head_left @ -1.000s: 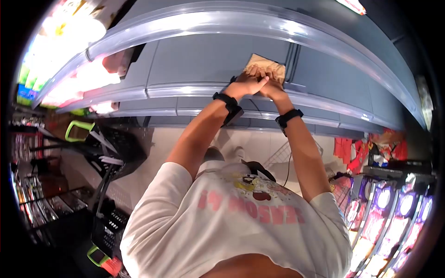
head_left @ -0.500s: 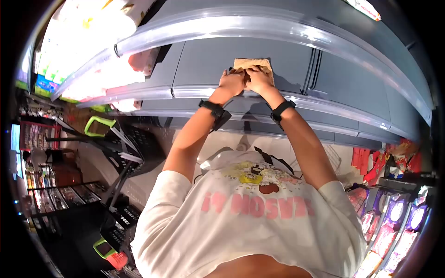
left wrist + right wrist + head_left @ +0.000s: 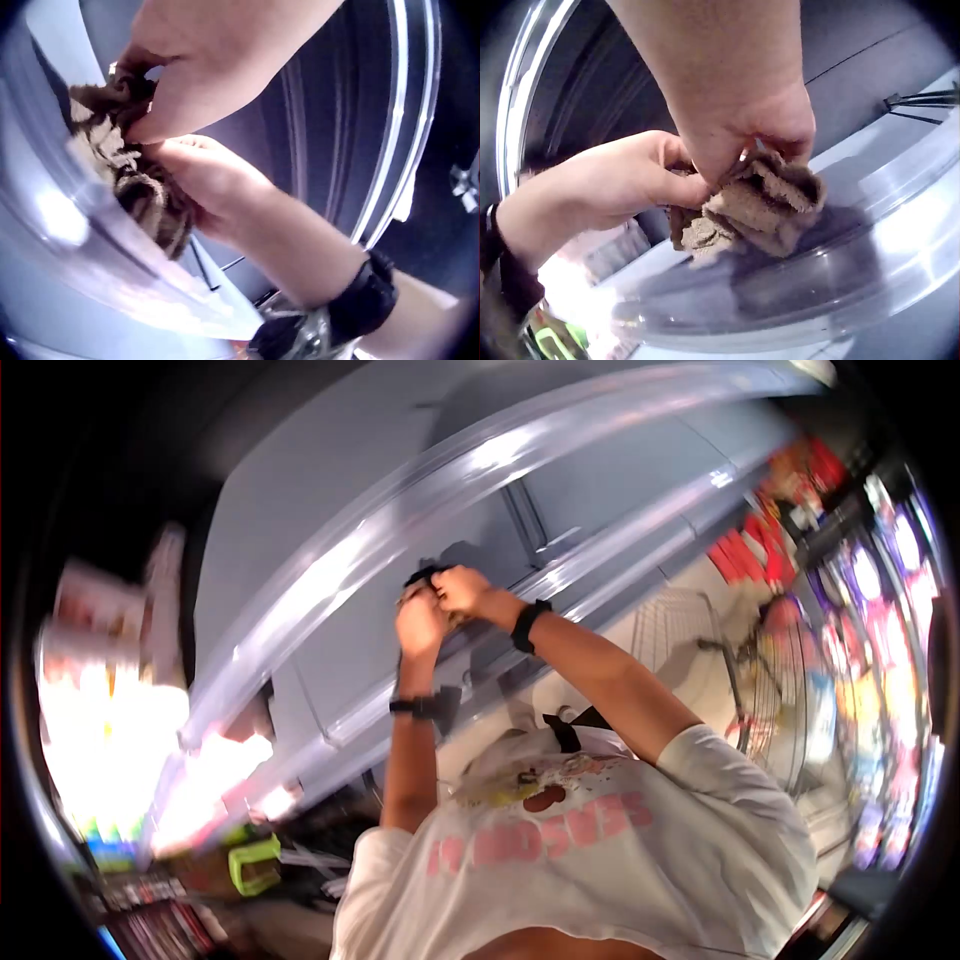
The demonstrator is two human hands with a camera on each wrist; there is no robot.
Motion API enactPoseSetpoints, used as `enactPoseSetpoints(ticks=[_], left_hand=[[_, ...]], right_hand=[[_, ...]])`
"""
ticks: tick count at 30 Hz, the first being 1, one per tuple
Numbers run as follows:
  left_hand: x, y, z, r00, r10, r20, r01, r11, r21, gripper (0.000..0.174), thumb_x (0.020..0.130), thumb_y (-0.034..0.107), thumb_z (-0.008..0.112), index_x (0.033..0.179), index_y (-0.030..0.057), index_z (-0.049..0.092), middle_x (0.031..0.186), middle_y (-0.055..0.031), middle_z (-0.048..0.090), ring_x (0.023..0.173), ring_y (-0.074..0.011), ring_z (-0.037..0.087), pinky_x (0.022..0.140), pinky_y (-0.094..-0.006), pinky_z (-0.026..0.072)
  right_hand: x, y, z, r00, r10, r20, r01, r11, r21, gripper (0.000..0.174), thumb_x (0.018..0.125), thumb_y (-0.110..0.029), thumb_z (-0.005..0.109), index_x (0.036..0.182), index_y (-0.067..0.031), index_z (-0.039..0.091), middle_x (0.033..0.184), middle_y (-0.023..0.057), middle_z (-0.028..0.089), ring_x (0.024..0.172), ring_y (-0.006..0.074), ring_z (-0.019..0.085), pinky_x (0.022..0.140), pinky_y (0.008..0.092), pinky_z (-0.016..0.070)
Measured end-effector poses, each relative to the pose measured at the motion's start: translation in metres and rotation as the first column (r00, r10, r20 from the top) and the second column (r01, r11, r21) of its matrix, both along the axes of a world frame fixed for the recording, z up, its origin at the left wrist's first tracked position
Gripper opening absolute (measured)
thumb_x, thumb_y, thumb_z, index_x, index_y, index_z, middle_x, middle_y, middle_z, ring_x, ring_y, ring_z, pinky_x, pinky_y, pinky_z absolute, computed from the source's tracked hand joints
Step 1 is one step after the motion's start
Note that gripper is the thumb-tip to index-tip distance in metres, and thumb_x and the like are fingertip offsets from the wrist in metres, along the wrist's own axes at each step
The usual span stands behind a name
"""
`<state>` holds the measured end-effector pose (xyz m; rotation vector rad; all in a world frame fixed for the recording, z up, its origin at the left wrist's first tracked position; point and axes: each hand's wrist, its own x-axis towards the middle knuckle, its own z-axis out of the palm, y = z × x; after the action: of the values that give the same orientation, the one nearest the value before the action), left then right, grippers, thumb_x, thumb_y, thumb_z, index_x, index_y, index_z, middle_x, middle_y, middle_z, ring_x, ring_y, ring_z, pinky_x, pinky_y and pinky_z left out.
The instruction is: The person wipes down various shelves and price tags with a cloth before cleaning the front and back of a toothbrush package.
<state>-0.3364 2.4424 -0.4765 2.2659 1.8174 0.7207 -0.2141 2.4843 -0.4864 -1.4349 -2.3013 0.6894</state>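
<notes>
A crumpled brown cloth [image 3: 150, 206] is bunched between both hands beside a clear shelf-edge strip [image 3: 795, 300]. My left hand [image 3: 420, 622] grips one side of it, thumb and fingers curled in. My right hand [image 3: 464, 590] pinches the other side, close against the left. In the right wrist view the cloth [image 3: 757, 206] hangs in folds below the right hand [image 3: 757, 124], with the left hand [image 3: 622, 176] at its left. Some fingertips are hidden in the folds.
Grey shelves [image 3: 330, 490] with curved clear edges span the front. Bright packages [image 3: 110, 710] stand at left. At right are a wire cart [image 3: 680, 625], red items [image 3: 745, 550] and hanging packs [image 3: 880, 660]. A green-handled basket [image 3: 255, 865] is lower left.
The cloth was flat under both hands on the shelf; now it is bunched up in their grip. Both hands have moved left and lower in the head view, which has tilted and blurred.
</notes>
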Motion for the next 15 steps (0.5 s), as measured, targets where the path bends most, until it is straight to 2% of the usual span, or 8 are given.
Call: enactPoseSetpoints(ticks=[1, 2, 3, 5, 8, 9, 12, 15], left_hand=[[-0.002, 0.010, -0.016, 0.998, -0.033, 0.052, 0.019, 0.967, 0.255, 0.011, 0.071, 0.009, 0.059, 0.080, 0.0030, 0.063, 0.082, -0.0160, 0.060, 0.081, -0.0347, 0.056, 0.070, -0.0409, 0.0464], [0.014, -0.001, 0.015, 0.996, -0.065, 0.065, 0.038, 0.934, 0.355, 0.012, 0.070, 0.005, 0.061, 0.081, 0.0029, 0.062, 0.088, -0.0152, 0.059, 0.084, -0.0343, 0.054, 0.074, -0.0413, 0.0451], [0.025, -0.006, 0.026, 0.996, 0.014, 0.094, -0.037, 0.968, 0.249, 0.014, 0.070, 0.004, 0.061, 0.084, 0.0027, 0.062, 0.097, -0.0137, 0.056, 0.089, -0.0345, 0.051, 0.078, -0.0410, 0.0435], [0.052, -0.016, 0.051, 0.986, -0.088, 0.140, 0.044, 0.956, 0.290, 0.017, 0.071, 0.002, 0.059, 0.087, 0.0021, 0.060, 0.099, -0.0121, 0.054, 0.089, -0.0345, 0.050, 0.078, -0.0404, 0.0426], [0.094, -0.030, 0.063, 0.940, -0.273, 0.202, 0.188, 0.913, 0.362, 0.019, 0.071, 0.000, 0.058, 0.090, 0.0019, 0.059, 0.099, -0.0117, 0.053, 0.090, -0.0341, 0.049, 0.078, -0.0406, 0.0417], [0.110, -0.037, 0.070, 0.924, -0.340, 0.173, 0.264, 0.897, 0.354, 0.021, 0.071, 0.000, 0.058, 0.092, 0.0018, 0.060, 0.100, -0.0118, 0.052, 0.091, -0.0338, 0.048, 0.079, -0.0404, 0.0412], [0.156, -0.035, 0.058, 0.847, -0.496, 0.193, 0.417, 0.844, 0.336, 0.020, 0.073, 0.000, 0.058, 0.092, 0.0002, 0.060, 0.099, -0.0118, 0.052, 0.092, -0.0330, 0.049, 0.079, -0.0399, 0.0418], [0.201, -0.020, 0.039, 0.838, -0.507, 0.202, 0.448, 0.851, 0.276, 0.021, 0.072, 0.000, 0.061, 0.093, -0.0027, 0.059, 0.101, -0.0128, 0.051, 0.093, -0.0315, 0.050, 0.079, -0.0382, 0.0428]], right_hand=[[0.006, 0.003, -0.007, 0.993, -0.037, -0.114, 0.045, 0.997, 0.066, 0.031, 0.064, -0.018, 0.063, 0.092, -0.0049, 0.061, 0.089, 0.0172, 0.061, 0.086, 0.0312, 0.058, 0.077, 0.0386, 0.0479], [0.013, 0.004, -0.014, 0.973, -0.056, -0.222, 0.090, 0.986, 0.142, 0.031, 0.064, -0.017, 0.063, 0.092, -0.0034, 0.060, 0.089, 0.0173, 0.059, 0.085, 0.0324, 0.057, 0.076, 0.0388, 0.0479], [0.026, -0.008, 0.001, 0.937, -0.092, -0.336, 0.170, 0.963, 0.210, 0.030, 0.065, -0.015, 0.062, 0.092, -0.0023, 0.058, 0.088, 0.0170, 0.057, 0.084, 0.0332, 0.056, 0.076, 0.0389, 0.0475], [0.052, -0.030, 0.020, 0.821, -0.111, -0.560, 0.299, 0.920, 0.256, 0.030, 0.067, -0.012, 0.062, 0.094, -0.0017, 0.056, 0.085, 0.0155, 0.051, 0.080, 0.0338, 0.053, 0.073, 0.0385, 0.0458], [0.097, -0.065, 0.043, 0.751, -0.194, -0.632, 0.432, 0.867, 0.248, 0.028, 0.068, -0.012, 0.061, 0.093, -0.0012, 0.055, 0.082, 0.0151, 0.049, 0.079, 0.0322, 0.052, 0.069, 0.0375, 0.0443], [0.115, -0.078, 0.047, 0.726, -0.288, -0.624, 0.479, 0.863, 0.159, 0.027, 0.068, -0.010, 0.060, 0.092, -0.0012, 0.055, 0.082, 0.0149, 0.048, 0.077, 0.0313, 0.051, 0.066, 0.0369, 0.0435], [0.159, -0.090, 0.029, 0.643, -0.351, -0.680, 0.614, 0.767, 0.185, 0.027, 0.067, -0.008, 0.060, 0.093, -0.0005, 0.055, 0.086, 0.0152, 0.050, 0.081, 0.0321, 0.052, 0.070, 0.0365, 0.0442], [0.204, -0.087, 0.016, 0.638, -0.408, -0.653, 0.635, 0.759, 0.146, 0.028, 0.068, -0.007, 0.060, 0.094, 0.0004, 0.055, 0.090, 0.0159, 0.051, 0.084, 0.0327, 0.052, 0.074, 0.0368, 0.0447]])
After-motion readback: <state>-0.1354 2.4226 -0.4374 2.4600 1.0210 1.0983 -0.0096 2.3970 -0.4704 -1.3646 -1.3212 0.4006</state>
